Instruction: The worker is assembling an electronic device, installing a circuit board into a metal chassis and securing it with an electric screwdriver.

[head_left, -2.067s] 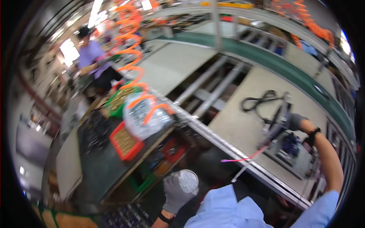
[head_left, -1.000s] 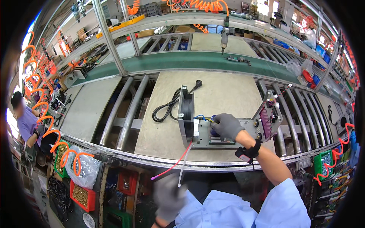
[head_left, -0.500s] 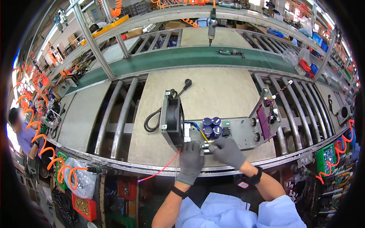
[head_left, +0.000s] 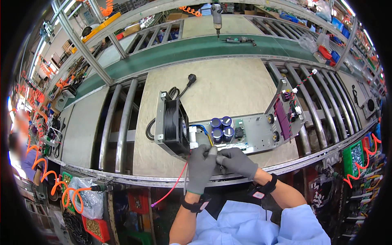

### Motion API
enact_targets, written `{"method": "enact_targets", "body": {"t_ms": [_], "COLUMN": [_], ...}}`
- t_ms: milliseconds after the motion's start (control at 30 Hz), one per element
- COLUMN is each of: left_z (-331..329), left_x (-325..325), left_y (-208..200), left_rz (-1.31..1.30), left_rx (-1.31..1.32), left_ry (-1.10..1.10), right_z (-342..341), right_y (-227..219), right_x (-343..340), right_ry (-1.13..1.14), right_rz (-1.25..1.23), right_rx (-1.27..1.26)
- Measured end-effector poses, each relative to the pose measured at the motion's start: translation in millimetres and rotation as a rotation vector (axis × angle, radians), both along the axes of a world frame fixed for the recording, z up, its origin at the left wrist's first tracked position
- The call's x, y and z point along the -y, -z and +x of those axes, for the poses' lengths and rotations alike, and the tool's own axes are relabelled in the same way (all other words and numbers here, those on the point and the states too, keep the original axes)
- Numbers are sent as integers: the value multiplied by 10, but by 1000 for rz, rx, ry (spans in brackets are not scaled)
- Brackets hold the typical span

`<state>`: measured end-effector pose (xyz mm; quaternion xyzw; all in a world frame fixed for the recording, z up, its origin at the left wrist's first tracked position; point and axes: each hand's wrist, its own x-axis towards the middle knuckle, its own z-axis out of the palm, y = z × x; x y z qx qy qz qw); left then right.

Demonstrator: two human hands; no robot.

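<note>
An open grey metal chassis (head_left: pixel 257 141) lies lengthwise before me, with a black fan (head_left: pixel 174 124) standing at its left end and a purple board (head_left: pixel 282 118) upright at its right end. Between them sit several blue capacitors (head_left: pixel 222 128) on a circuit board. My left hand (head_left: pixel 201 168), in a grey glove, is closed at the near edge, fingertips pinched where a yellow wire (head_left: pixel 211 140) comes down. Beside it my right hand (head_left: pixel 237 163), also gloved, is closed with fingertips close to the left ones; what it holds is hidden. A red wire (head_left: pixel 173 188) hangs by my left hand.
The chassis rests on a pale board (head_left: pixel 163 163) over the roller conveyor (head_left: pixel 126 126). A coiled black power cord (head_left: pixel 188 83) lies behind the fan. Beyond runs a green belt (head_left: pixel 163 59) with a power screwdriver (head_left: pixel 239 40) on it. Another screwdriver (head_left: pixel 217 20) hangs above. A person stands far left.
My right hand has drawn down and left, close to my left hand. The yellow wire now ends at the left fingertips. The view has shifted, and the chassis looks slightly turned.
</note>
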<state>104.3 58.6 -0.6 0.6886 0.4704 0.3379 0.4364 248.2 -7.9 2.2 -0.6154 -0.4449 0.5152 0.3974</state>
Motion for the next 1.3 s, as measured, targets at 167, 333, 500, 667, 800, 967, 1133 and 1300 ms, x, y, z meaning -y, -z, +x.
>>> {"method": "enact_targets", "body": {"t_ms": [167,333,500,667,800,967,1133,1300], "left_z": [-42,-13,56,-10,-43,-122,-146,-173], "left_x": [-69,-30,-40,-2,21,-14,-36,-48], "left_y": [38,-36,-36,39,176,257,166,217], "left_rz": [-308,-455,-277,-369,-261,314,305,3], "left_rx": [146,140,177,228,158,-131,-213,-168], "left_ry": [46,8,74,48,-16,13,108,159], "right_z": [148,193,129,165,392,560,540,364], "right_y": [-24,-107,-311,-597,-688,-529,-455,-702], "right_x": [23,6,-50,-171,-572,-1259,-1680,-1129], "right_ry": [30,14,-99,82,227,192,-41,298], "right_rz": [-107,-58,147,408,402,306,-91,590], "right_rx": [-407,-194,351,933,902,945,1080,1366]}}
